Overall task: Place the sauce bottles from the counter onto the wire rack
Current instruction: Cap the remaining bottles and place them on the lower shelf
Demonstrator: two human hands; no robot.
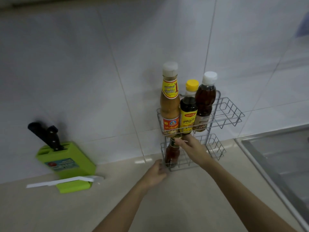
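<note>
A dark red sauce bottle (172, 152) stands upright in the left end of the lower basket of the wire rack (231, 114), and the right hand (192, 148) pinches its gold cap between fingertips. The left hand (158, 173) rests at the rack's near left corner, fingers curled against the wire; whether it actually grips the wire is hard to tell through the blur.

In the upper basket three bottles stand side by side: a tall tan sauce bottle with a white cap (169, 104) on the left, a dark bottle with a yellow cap and yellow label (188, 111) in the middle, and a brown bottle with a white cap (204, 104) to the right. The rest of that basket is bare wire.

The rack stands against a pale tiled wall (83, 64), on a beige counter (184, 198). Far left stands a green knife block (66, 163) with two black handles, and a white knife (63, 181) lies before it. A steel sink (280, 158) is cut off at the right edge.
</note>
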